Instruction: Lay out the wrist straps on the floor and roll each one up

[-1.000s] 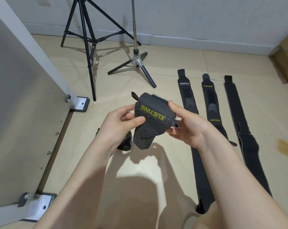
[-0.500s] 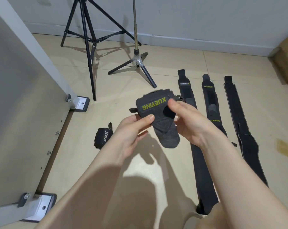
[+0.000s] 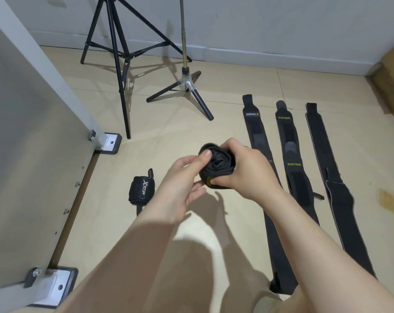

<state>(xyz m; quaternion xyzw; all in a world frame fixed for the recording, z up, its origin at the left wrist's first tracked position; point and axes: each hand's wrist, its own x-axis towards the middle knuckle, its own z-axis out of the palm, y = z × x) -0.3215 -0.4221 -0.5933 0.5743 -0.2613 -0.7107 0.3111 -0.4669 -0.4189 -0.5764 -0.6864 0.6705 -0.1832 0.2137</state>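
A rolled black wrist strap (image 3: pixel 217 164) is held above the floor with its spiral end facing me. My right hand (image 3: pixel 245 169) grips it from the right, fingers curled round the roll. My left hand (image 3: pixel 184 177) pinches its left side, thumb on the spiral end. Another rolled strap (image 3: pixel 140 188) with white lettering lies on the floor to the left. Three black straps lie flat side by side on the right: the first (image 3: pixel 256 132), the second (image 3: pixel 290 154) with yellow lettering, the third (image 3: pixel 329 172).
A grey panel (image 3: pixel 33 154) on metal feet (image 3: pixel 109 142) stands at the left. A black tripod (image 3: pixel 117 57) and a thin light stand (image 3: pixel 187 84) are at the back by the wall. A cardboard box (image 3: pixel 392 82) sits far right.
The strap's loose tail has been wound in and the roll turned so its spiral end faces me. Both hands have closed in tighter round it.
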